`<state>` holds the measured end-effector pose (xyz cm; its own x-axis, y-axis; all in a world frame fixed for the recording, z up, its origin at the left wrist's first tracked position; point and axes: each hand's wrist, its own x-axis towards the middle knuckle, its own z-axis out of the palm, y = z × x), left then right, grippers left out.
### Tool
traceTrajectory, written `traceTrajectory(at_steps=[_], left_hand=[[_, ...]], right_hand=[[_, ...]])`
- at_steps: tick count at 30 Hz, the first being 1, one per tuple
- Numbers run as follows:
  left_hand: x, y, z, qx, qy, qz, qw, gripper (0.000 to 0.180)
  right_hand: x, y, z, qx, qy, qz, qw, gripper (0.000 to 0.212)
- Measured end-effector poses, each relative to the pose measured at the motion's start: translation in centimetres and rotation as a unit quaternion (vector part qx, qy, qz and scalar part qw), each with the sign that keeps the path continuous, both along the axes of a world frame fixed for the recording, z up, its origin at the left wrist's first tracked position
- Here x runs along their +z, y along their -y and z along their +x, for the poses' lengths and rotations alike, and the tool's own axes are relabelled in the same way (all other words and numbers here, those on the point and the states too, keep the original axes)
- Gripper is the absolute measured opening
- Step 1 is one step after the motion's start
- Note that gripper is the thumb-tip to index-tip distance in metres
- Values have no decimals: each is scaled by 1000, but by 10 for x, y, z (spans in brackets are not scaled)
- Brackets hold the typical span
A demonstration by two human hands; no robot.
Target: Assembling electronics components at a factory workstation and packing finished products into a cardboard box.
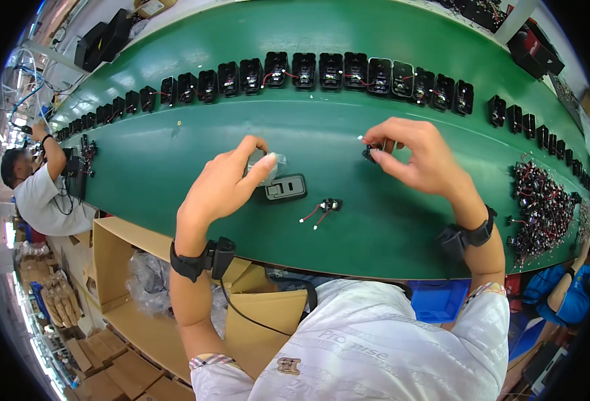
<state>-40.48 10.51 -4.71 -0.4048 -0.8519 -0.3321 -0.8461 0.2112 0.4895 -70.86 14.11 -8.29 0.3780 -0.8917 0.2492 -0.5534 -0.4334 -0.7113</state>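
Note:
My left hand (225, 179) is closed around a crumpled-looking clear plastic piece (280, 162), thumb and fingers pinching it; its exact kind is hard to make out. Just below lies a dark grey rectangular casing (286, 188) with a slot and latch shape, flat on the green table (375, 220). Farther right, my right hand (415, 150) pinches a small black wired component (368, 153), with a white connector tip beside the fingers. Between the hands, nearer to me, rests another small black component (330, 204) with two red wires ending in white plugs.
A long curved row of black open casings (304, 71) lines the table's far side. At the right sits a heap of wired components (542, 210). A cardboard box (124, 274) with plastic bags and a blue bin (437, 302) stand below the front edge. Co-workers sit at both sides.

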Motion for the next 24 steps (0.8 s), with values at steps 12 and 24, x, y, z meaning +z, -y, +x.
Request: traceTrajectory(at_steps=[12, 24], left_hand=[[35, -74, 136, 214, -309, -13, 927, 39], [-54, -248, 290, 493, 119, -6, 862, 62]], right_hand=[[-1, -4, 1, 38, 62, 28, 997, 15], [-19, 10, -7, 7, 109, 105, 988, 17]])
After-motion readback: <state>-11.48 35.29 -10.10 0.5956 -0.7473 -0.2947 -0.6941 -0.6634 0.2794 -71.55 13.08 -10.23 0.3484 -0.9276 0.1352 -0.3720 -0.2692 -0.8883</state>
